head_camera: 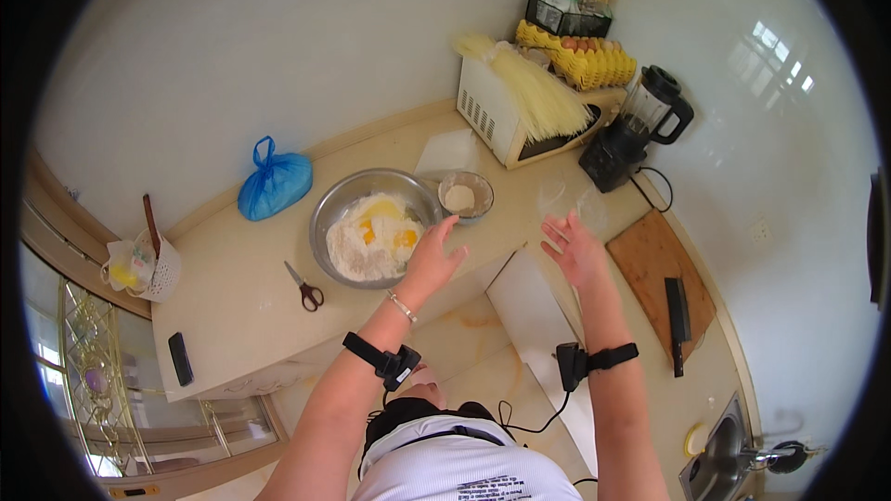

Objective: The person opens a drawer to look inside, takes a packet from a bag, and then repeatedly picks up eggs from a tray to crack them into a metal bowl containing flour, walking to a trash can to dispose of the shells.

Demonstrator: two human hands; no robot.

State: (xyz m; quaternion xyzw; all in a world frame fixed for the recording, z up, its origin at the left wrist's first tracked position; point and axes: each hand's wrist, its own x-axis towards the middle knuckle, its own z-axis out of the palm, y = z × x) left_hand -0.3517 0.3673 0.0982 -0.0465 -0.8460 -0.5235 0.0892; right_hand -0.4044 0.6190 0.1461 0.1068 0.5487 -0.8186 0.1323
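A wide stainless steel bowl [321,250] stands on the counter, with flour [358,261] and raw egg with orange yolks [405,239] in it. My left hand [433,261] hovers at the bowl's right rim, fingers apart and nothing in them. Just beyond its fingertips sits a small bowl [480,196] holding some pale powder. My right hand [575,250] is raised over the counter to the right, also without anything in it, its fingers spread. Close beyond that hand lies a clear plastic bag [590,207].
Scissors [306,289] and a tied blue plastic bag [275,184] lie left of the steel bowl. A microwave [484,111] bears dry noodles [532,87] and egg trays [592,62]. Rightward are a blender [630,132], a cutting board [658,271] with a cleaver [676,313], and a sink [717,459].
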